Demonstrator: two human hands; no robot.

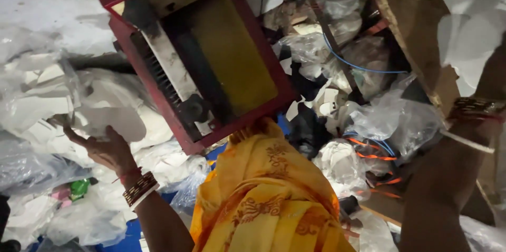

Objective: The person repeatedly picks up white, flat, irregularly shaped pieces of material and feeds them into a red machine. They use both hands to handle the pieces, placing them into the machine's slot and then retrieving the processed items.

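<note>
Beside the red machine, the left hand lies spread on white paper scraps; right hand unseen.

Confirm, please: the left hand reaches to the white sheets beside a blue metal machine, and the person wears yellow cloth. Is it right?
Not quite: the head view shows the machine is red, not blue. The left hand does reach to the white sheets beside it, and the cloth is yellow.

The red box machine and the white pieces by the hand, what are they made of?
The red box-shaped machine looks like painted metal: hard straight edges, a slotted grille, dark grime. The flat white cut pieces at the left hand look like thin matte foam or card; which one is unclear. The clear crinkly bags look like glossy plastic film.
</note>
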